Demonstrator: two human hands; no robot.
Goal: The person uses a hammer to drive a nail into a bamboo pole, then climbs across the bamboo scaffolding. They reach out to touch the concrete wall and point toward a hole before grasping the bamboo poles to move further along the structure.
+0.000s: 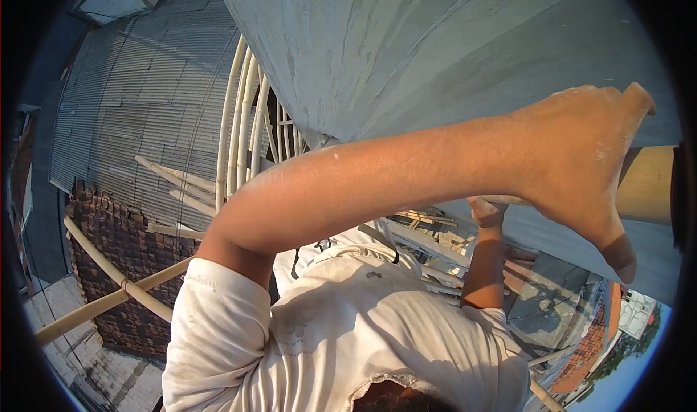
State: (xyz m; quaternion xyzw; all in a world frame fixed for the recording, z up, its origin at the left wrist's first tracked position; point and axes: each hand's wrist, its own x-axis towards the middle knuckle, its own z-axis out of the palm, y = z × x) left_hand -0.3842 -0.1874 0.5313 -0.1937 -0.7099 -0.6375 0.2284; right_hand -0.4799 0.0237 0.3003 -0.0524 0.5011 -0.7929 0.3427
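My left arm crosses the view, and my left hand (581, 151) is wrapped round a thick tan bamboo pole (647, 183), thumb on the lower side. Its fingers are partly hidden behind the back of the hand. The pole runs to the right edge of the view and passes behind my left wrist. Lower down, my right hand (488, 213) is closed at a thin, pale stretch of pole that shows beside the left wrist. Both hands are close to a smooth grey plastered wall (406, 56). White dust marks my left forearm.
Several bent bamboo poles (238, 121) rise beside the wall. Crossed, tied poles (125, 287) stand at the left, over a corrugated roof (156, 85) and a dark tiled roof (123, 267) far below. Planks and debris (443, 256) lie beneath me. My dusty white shirt (363, 317) fills the lower middle.
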